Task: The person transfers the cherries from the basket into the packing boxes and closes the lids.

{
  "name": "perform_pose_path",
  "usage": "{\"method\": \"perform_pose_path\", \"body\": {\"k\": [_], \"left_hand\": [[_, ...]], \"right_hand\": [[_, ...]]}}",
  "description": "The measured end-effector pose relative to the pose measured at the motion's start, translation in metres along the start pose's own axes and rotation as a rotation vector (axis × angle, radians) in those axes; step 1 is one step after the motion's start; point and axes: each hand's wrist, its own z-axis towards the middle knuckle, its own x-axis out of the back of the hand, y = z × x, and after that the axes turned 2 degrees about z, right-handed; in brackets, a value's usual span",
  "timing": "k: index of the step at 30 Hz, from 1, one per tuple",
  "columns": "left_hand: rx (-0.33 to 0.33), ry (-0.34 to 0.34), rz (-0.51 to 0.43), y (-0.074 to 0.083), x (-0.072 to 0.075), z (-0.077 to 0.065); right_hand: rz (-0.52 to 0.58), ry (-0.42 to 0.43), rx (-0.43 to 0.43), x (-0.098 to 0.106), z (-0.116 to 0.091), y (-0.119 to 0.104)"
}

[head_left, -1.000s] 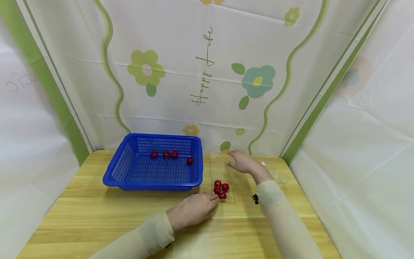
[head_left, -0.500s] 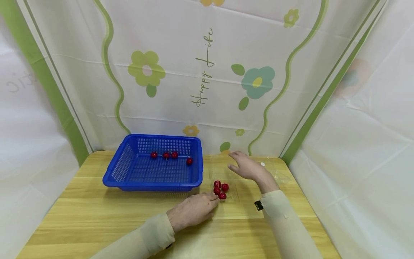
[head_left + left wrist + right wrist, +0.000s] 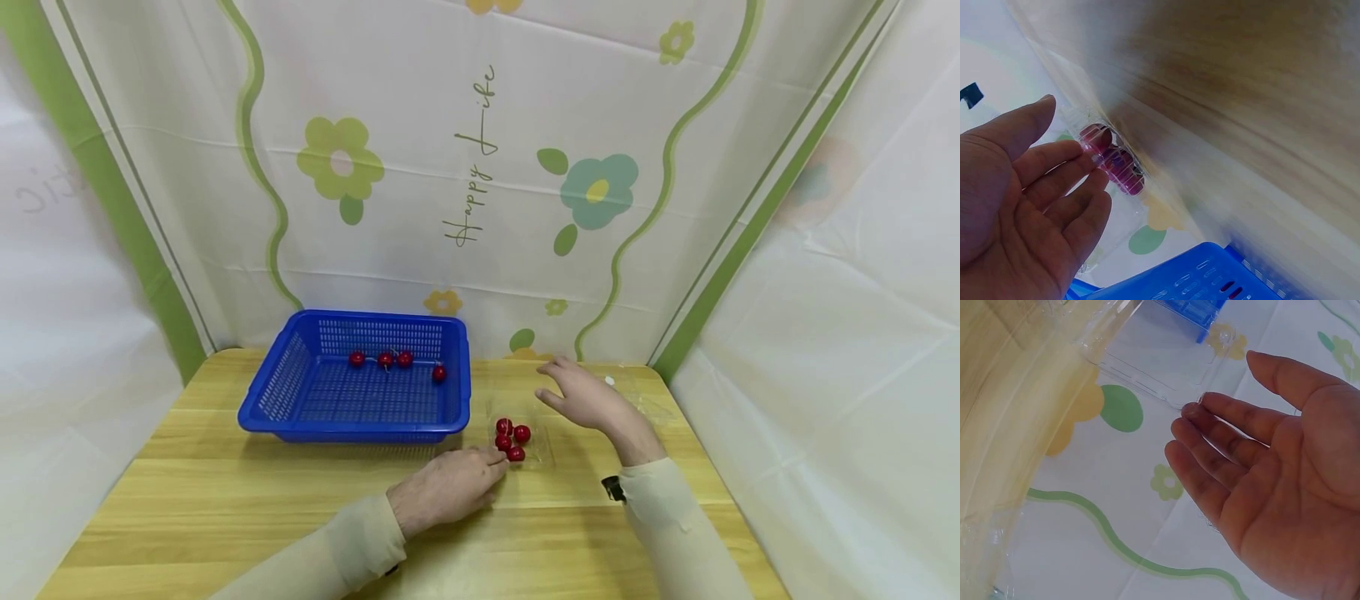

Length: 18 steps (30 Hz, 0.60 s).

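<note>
While both hands are held at one clear plastic package, nothing is gripped by either: the fingers of the left hand (image 3: 450, 483) are extended in a relaxed bend, with their tips rested against the side of the clear box (image 3: 540, 452), and those of the right hand (image 3: 581, 396) are held out nearly straight, with the thumb spread away. In the right wrist view, a corner of the clear lid (image 3: 1154, 356) is met by the right fingertips. Right of centre in the lower half of the head view, the box is set on the table (image 3: 225, 500), and four red cherries (image 3: 514, 454) can be counted in it. From this placing, the step in hand is judged to be the handling of the lid while the box is steadied; whether closing or opening is meant cannot be told from the pose alone. For the next move, light, even guidance of the lid's edge seems called for, with the box braced by the left fingers so that it is neither slid nor tipped; should closing be meant, the cherries would need to be clear of the rim. Farther out, left of centre, the blue basket (image 3: 352, 432) is seen with four more cherries (image 3: 405, 358) towards its back and right. At the right edge of the table, another clear plastic piece (image 3: 654, 408) is faintly seen, its shape too indistinct to be told.
</note>
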Motion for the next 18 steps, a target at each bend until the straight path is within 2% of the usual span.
{"method": "perform_pose_path", "body": {"k": [7,18], "left_hand": [[-0.005,0.008,0.006,0.000,-0.001,0.000],[-0.004,0.012,-0.002,0.000,-0.001,0.000]], "right_hand": [[0.012,-0.028,0.008,0.001,-0.012,-0.007],[0.088,-0.111,0.017,-0.013,-0.015,-0.011]]}}
